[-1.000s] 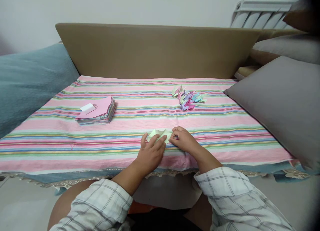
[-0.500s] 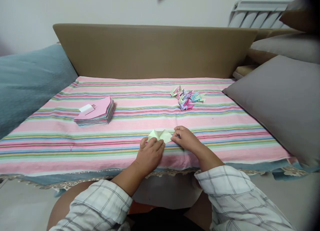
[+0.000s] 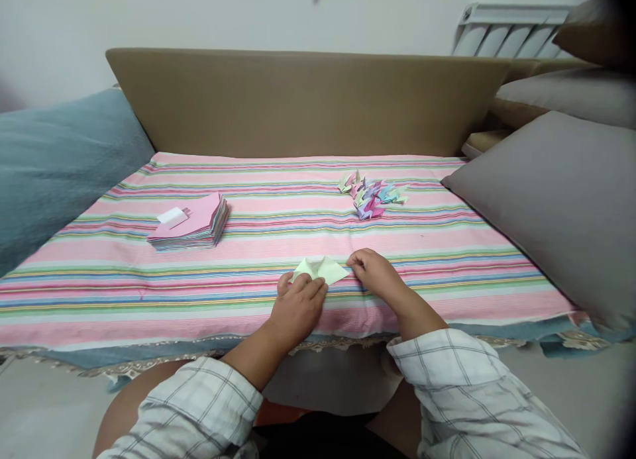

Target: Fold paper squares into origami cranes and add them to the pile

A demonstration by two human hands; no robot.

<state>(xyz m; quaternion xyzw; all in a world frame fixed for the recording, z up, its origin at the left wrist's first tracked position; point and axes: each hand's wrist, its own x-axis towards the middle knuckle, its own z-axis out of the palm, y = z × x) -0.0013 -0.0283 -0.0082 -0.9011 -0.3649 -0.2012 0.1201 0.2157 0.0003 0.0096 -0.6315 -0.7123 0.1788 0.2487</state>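
Note:
A pale green sheet of folded paper (image 3: pixel 325 269) lies on the striped cloth (image 3: pixel 258 247), its right point flat and a raised crease near its middle. My left hand (image 3: pixel 301 306) presses on the paper's near left part with its fingers spread. At the paper's right tip is my right hand (image 3: pixel 375 272), its thumb and forefinger closed together; whether they grip the very tip is too small to tell.
Several small folded paper pieces (image 3: pixel 372 197) sit beyond my right hand. At the left is a stack of coloured paper (image 3: pixel 199 220) with a white object (image 3: pixel 172 217) on top. Cushions flank both sides: blue (image 3: pixel 64 161), grey (image 3: pixel 556 201).
My right hand has shifted slightly to the right, and more of the paper's right point shows. The left hand has hardly moved.

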